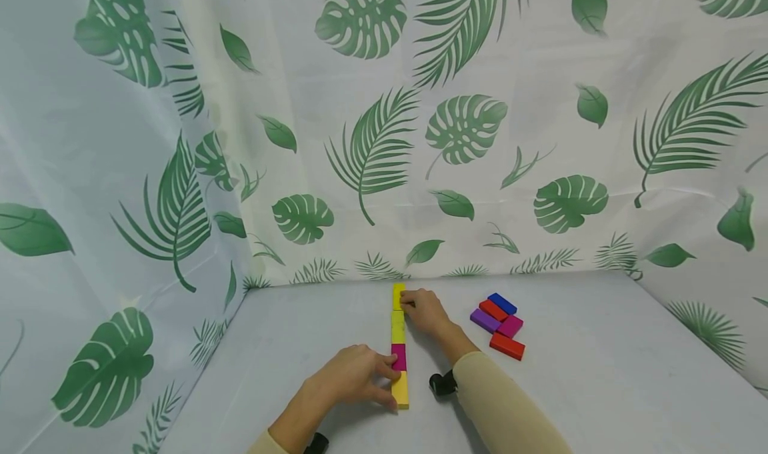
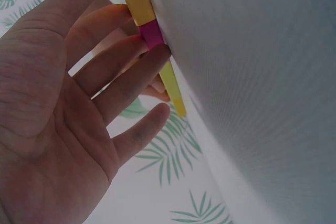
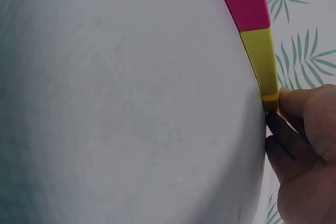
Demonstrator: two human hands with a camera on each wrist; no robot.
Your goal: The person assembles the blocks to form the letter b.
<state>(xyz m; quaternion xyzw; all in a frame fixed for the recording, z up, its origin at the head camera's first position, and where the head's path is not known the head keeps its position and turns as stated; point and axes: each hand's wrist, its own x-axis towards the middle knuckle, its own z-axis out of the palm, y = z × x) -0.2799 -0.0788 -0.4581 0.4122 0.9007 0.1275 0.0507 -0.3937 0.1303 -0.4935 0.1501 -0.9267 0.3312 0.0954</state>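
A straight row of flat blocks runs away from me on the table in the head view. A yellow block lies nearest, then a magenta block, a yellow-green block and another yellow block at the far end. My left hand is on the row's left side, its fingers spread and the fingertips touching the magenta and near yellow blocks. The left wrist view shows the palm facing the row. With bent fingers, my right hand pinches the far yellow block at its right edge.
Right of the row lies a loose group of blocks: a blue one, red ones, a purple one and a second magenta one. A leaf-patterned curtain stands behind the table and on both sides.
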